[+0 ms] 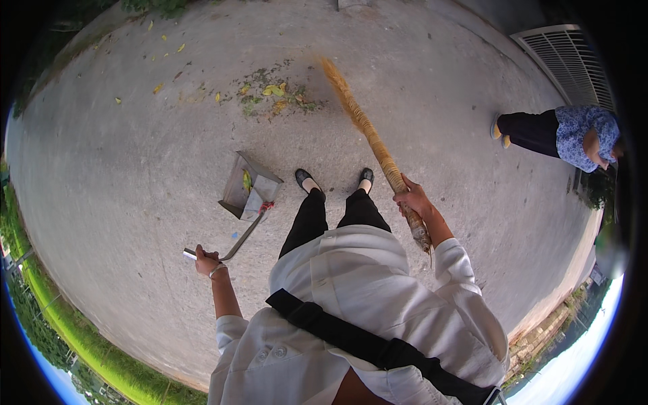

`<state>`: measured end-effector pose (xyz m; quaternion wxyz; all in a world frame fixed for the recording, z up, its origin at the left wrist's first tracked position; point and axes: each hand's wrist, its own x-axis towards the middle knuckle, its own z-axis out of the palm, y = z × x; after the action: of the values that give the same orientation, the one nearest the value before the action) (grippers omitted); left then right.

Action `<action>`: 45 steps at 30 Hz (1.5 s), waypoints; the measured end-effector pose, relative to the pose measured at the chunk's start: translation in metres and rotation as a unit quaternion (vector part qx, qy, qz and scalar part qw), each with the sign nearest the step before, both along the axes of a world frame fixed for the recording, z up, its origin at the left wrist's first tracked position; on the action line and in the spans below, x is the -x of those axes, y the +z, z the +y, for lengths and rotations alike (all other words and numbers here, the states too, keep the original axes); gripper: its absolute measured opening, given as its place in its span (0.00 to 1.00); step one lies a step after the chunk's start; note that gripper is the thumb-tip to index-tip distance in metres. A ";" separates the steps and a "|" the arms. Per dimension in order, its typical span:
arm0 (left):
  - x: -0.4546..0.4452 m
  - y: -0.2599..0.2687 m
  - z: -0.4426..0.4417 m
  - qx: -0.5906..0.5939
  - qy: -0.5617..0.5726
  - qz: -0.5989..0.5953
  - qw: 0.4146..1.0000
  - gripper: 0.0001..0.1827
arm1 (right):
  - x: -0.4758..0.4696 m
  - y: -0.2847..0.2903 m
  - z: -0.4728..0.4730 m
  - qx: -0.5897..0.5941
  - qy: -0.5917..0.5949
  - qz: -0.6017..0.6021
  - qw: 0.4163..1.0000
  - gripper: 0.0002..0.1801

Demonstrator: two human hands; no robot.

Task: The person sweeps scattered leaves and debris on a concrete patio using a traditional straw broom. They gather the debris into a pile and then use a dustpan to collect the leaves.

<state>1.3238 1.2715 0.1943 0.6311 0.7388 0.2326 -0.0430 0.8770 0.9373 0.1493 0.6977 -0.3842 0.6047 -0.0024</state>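
My left hand (206, 260) grips the metal handle of a long-handled dustpan (234, 188), whose pan rests on the concrete to the left of my feet. A yellow-green leaf (247, 180) lies inside the pan. Around the bound handle of a straw broom (377, 144) my right hand (414, 198) is closed. The broom points forward, its bristle end near a loose pile of green and yellow leaves (276, 93). Whether the bristles touch the ground I cannot tell.
Scattered yellow leaves (158, 88) lie on the concrete ahead and to the left. A small blue scrap (234, 235) is near the dustpan handle. At the right stands another person (582, 134) in a blue patterned top, near a metal grille (567, 61). Grass (76, 349) borders the left edge.
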 end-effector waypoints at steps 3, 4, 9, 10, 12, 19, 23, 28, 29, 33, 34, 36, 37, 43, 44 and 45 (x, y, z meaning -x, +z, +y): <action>0.003 -0.002 0.003 0.001 -0.012 -0.001 1.000 0.17 | 0.029 -0.021 0.008 -0.034 -0.063 -0.009 0.997 0.46; 0.004 -0.003 0.006 -0.003 -0.008 -0.002 1.000 0.17 | 0.030 -0.029 0.013 -0.035 -0.077 0.010 0.996 0.46; 0.000 -0.008 0.021 -0.025 -0.012 -0.010 1.000 0.17 | -0.002 -0.061 0.047 -0.080 -0.101 -0.022 0.991 0.40; -0.008 -0.012 0.021 -0.015 -0.016 -0.006 1.000 0.17 | -0.009 -0.062 0.048 -0.073 -0.091 -0.061 0.991 0.41; -0.011 -0.018 0.021 -0.020 -0.019 -0.008 1.000 0.17 | -0.013 -0.055 0.051 -0.092 -0.064 -0.098 0.989 0.42; -0.017 -0.040 0.020 -0.048 -0.037 -0.028 0.998 0.15 | 0.020 -0.038 0.051 -0.062 -0.086 -0.098 0.990 0.46; -0.018 -0.042 0.025 -0.073 -0.034 -0.036 0.996 0.15 | 0.019 -0.063 0.046 -0.054 -0.120 -0.065 0.989 0.46; -0.017 -0.040 0.027 -0.039 -0.031 -0.016 0.999 0.14 | -0.031 -0.088 0.046 -0.069 -0.039 -0.066 0.995 0.47; -0.016 -0.040 0.027 -0.046 -0.029 -0.017 0.998 0.14 | -0.043 -0.087 0.047 -0.077 -0.019 -0.058 0.995 0.46; -0.010 -0.043 0.024 -0.064 -0.034 -0.020 0.997 0.14 | -0.068 -0.071 0.041 -0.090 0.033 -0.123 0.988 0.45; -0.008 -0.044 0.024 -0.072 -0.034 -0.020 0.997 0.14 | -0.068 -0.065 0.037 -0.097 0.034 -0.135 0.986 0.45; -0.007 -0.045 0.023 -0.079 -0.034 -0.023 0.996 0.15 | -0.063 -0.052 0.030 -0.084 0.048 -0.156 0.983 0.44; -0.006 -0.045 0.023 -0.076 -0.034 -0.027 0.996 0.15 | -0.059 -0.046 0.026 -0.084 0.051 -0.147 0.984 0.44; -0.004 -0.043 0.024 -0.073 -0.027 -0.022 0.997 0.15 | -0.042 -0.034 0.000 -0.008 0.029 -0.066 0.997 0.45; -0.003 -0.043 0.024 -0.069 -0.021 -0.017 0.997 0.15 | -0.048 -0.037 -0.003 -0.007 0.009 -0.043 0.999 0.46; -0.003 -0.043 0.024 -0.062 -0.021 -0.017 0.998 0.15 | -0.056 -0.041 -0.005 -0.019 -0.005 -0.070 0.997 0.47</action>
<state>1.3264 1.2954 0.1516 0.5868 0.7819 0.2085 -0.0285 0.9333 0.9324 0.1088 0.7457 -0.3666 0.5560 -0.0209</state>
